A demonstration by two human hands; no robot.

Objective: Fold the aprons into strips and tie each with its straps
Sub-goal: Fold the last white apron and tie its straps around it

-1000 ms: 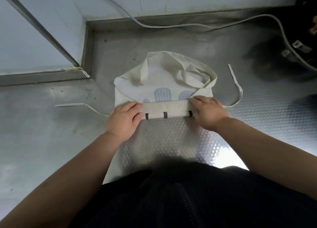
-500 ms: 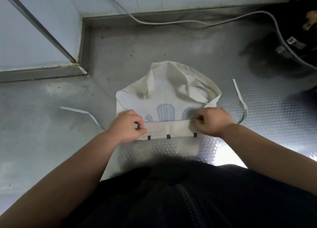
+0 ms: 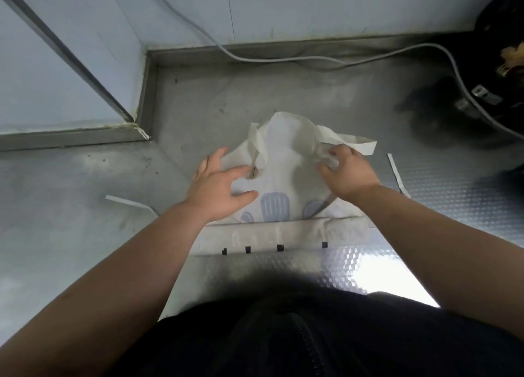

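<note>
Apron (image 3: 286, 178) lies on the metal table (image 3: 85, 220), its folded band (image 3: 269, 235) running left-right along the near edge. Left hand (image 3: 218, 189) is spread flat, holding nothing; right hand (image 3: 346, 175) pinches bunched cloth at the far right. The unfolded part lies just beyond both hands, judged equally near to each.

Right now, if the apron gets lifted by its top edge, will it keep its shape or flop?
Probably flop: the apron bunches and wrinkles where the right hand grips it. The folded strip at the near edge would likely unroll, since nothing pins it. The loose straps would probably trail.
</note>
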